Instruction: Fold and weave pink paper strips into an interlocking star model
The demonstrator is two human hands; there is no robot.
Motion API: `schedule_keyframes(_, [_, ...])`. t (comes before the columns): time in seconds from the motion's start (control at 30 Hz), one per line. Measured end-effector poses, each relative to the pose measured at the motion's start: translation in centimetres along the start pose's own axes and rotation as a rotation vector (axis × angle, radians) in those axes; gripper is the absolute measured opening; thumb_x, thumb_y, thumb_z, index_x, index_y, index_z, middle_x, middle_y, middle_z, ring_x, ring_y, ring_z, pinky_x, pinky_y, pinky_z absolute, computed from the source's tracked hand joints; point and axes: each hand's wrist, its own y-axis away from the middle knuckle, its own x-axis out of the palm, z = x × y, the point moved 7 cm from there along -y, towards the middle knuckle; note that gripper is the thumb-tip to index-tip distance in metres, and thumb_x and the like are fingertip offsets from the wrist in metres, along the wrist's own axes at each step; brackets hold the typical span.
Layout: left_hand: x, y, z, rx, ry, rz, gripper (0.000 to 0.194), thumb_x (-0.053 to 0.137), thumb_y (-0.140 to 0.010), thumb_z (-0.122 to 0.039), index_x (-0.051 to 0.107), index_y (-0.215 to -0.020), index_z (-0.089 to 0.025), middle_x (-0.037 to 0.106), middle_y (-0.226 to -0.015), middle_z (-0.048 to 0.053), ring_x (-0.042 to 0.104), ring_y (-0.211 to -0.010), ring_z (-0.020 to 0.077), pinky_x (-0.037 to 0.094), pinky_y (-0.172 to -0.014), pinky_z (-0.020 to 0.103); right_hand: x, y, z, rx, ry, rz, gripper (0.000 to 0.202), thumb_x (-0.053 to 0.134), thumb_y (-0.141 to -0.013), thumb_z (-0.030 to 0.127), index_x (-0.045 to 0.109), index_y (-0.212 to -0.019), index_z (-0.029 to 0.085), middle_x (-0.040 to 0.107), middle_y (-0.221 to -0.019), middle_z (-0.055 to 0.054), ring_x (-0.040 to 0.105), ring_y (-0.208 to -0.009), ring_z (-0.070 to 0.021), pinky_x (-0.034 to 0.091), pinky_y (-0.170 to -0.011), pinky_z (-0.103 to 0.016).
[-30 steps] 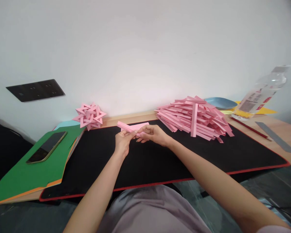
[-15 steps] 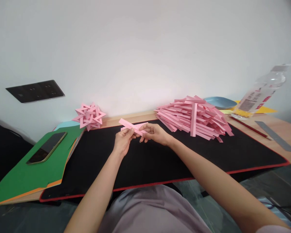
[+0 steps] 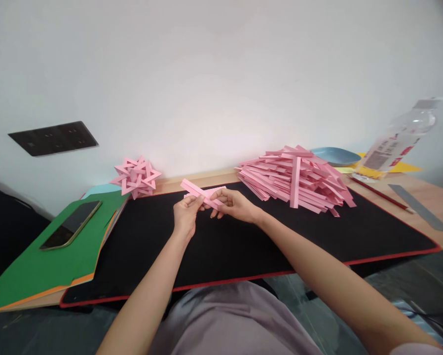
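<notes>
Above the middle of the black mat, my left hand point(image 3: 186, 213) and my right hand point(image 3: 236, 204) both pinch folded pink paper strips point(image 3: 192, 187). These strips cross each other in an X, and fingers cover part of where they meet. My left thumb presses near the crossing, while my right fingers grip the right-hand ends. A large heap of pink folded strips point(image 3: 276, 172) lies to the right of my hands, with one strip point(image 3: 294, 182) leaning on its front. Back left stands a star-shaped pink paper model point(image 3: 137, 177).
The black mat point(image 3: 140, 261) has a red edge. On the left, a phone point(image 3: 71, 225) rests on green paper sheets point(image 3: 75, 261). To the right are a blue plate point(image 3: 336, 156), a leaning plastic bottle point(image 3: 395, 140), a pencil point(image 3: 382, 195) and a ruler point(image 3: 421, 207). A socket panel point(image 3: 53, 139) is on the wall.
Both hands keep their hold on the crossed paper strips. The right fingers have shifted slightly lower and spread a little; otherwise the scene looks the same.
</notes>
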Motion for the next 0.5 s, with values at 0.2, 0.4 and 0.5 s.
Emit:
schedule_keyframes(0.2, [-0.5, 0.0, -0.7, 0.076, -0.020, -0.089, 0.017, 0.074, -0.059, -0.027, 0.067, -0.063, -0.013, 0.062, -0.057, 0.002, 0.051, -0.049, 0.0085, 0.040, -0.054, 0.023, -0.6, -0.2, -0.3, 0.013, 0.007, -0.120, 0.032, 0.064, -0.073, 0.037, 0.048, -0.091, 0.015, 0.064, -0.076, -0.005, 0.065, -0.067, -0.0148, 0.054, -0.064, -0.031])
schedule_keyframes(0.4, [0.3, -0.1, -0.1, 0.022, 0.035, 0.039, 0.020, 0.074, -0.058, -0.024, 0.069, -0.073, -0.012, 0.066, -0.067, 0.005, 0.058, -0.060, 0.0118, 0.043, -0.057, 0.024, -1.2, -0.2, 0.0, -0.017, 0.079, -0.168, 0.031, 0.067, -0.070, 0.031, 0.056, -0.092, 0.012, 0.064, -0.087, -0.007, 0.066, -0.078, -0.0169, 0.053, -0.075, -0.033])
schedule_keyframes(0.5, [0.9, -0.1, 0.3, -0.008, 0.067, 0.116, 0.024, 0.075, -0.056, -0.021, 0.069, -0.077, -0.012, 0.069, -0.081, 0.008, 0.059, -0.065, 0.0131, 0.044, -0.060, 0.025, -1.4, -0.2, 0.0, -0.042, 0.102, -0.182, 0.033, 0.067, -0.069, 0.028, 0.057, -0.097, 0.013, 0.064, -0.094, -0.008, 0.065, -0.081, -0.0178, 0.053, -0.075, -0.033])
